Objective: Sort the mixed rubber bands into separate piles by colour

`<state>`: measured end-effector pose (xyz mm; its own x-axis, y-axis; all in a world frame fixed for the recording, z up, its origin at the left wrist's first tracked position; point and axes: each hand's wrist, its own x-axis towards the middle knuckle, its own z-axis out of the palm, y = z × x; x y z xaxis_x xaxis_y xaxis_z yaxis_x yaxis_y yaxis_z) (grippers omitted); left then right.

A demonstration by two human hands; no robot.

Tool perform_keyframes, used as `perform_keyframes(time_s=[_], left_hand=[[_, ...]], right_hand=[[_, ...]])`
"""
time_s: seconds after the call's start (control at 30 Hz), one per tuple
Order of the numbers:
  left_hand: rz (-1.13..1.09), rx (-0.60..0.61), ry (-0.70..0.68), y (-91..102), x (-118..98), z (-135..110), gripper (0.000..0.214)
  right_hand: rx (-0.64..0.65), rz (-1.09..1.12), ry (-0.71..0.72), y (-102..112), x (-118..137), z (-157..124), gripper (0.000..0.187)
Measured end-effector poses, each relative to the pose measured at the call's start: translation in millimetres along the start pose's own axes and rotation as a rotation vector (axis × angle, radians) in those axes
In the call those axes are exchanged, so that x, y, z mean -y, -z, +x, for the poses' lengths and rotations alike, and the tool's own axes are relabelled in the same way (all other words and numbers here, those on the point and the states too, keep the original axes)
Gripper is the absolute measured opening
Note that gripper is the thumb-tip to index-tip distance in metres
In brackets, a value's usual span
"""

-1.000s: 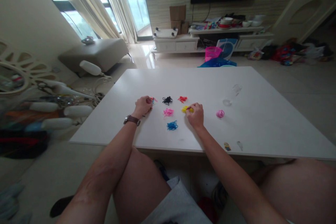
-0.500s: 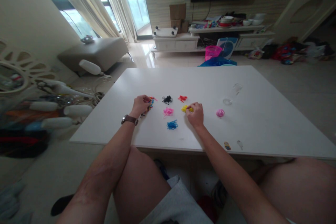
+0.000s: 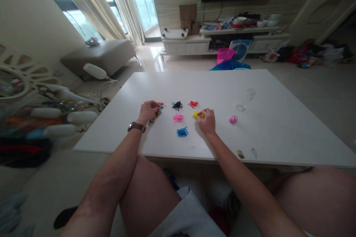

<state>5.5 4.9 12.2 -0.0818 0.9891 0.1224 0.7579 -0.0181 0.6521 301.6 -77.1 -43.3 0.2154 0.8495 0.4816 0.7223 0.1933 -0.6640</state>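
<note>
My left hand (image 3: 150, 110), with a watch on its wrist, is closed in a pinch at a mixed-colour pile of small rubber bands (image 3: 160, 110); it partly covers the pile. With fingertips pressed together, my right hand (image 3: 207, 120) is down on the yellow rubber bands (image 3: 195, 115). Exactly which bands either hand pinches is too small to see. Between the hands lie separate heaps of black rubber bands (image 3: 177, 105), pink rubber bands (image 3: 178, 118) and blue rubber bands (image 3: 182, 132). Red rubber bands (image 3: 193, 104) sit just beyond the yellow ones.
On the white table (image 3: 283, 129), a pink round object (image 3: 233, 119) and a clear ring-shaped piece (image 3: 240, 107) lie to the right. A small yellow figure piece (image 3: 240, 154) is by the front edge. A pink basket (image 3: 224, 55) stands on the floor behind.
Both hands stay at the same piles. My left fingers shift only slightly over the mixed rubber bands.
</note>
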Motion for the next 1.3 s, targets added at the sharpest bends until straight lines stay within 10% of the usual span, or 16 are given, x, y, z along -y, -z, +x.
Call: perform_keyframes(time_s=[0.97, 1.3], left_hand=[[-0.154, 0.055, 0.043, -3.6, 10.4, 1.7, 0.02], [-0.358, 0.344, -0.129, -11.8, -11.7, -12.8, 0.036]], right_hand=[[0.002, 0.008, 0.019, -2.3, -2.4, -0.4, 0.012], [0.116, 0.139, 0.181, 6.1, 17.5, -6.0, 0.014]])
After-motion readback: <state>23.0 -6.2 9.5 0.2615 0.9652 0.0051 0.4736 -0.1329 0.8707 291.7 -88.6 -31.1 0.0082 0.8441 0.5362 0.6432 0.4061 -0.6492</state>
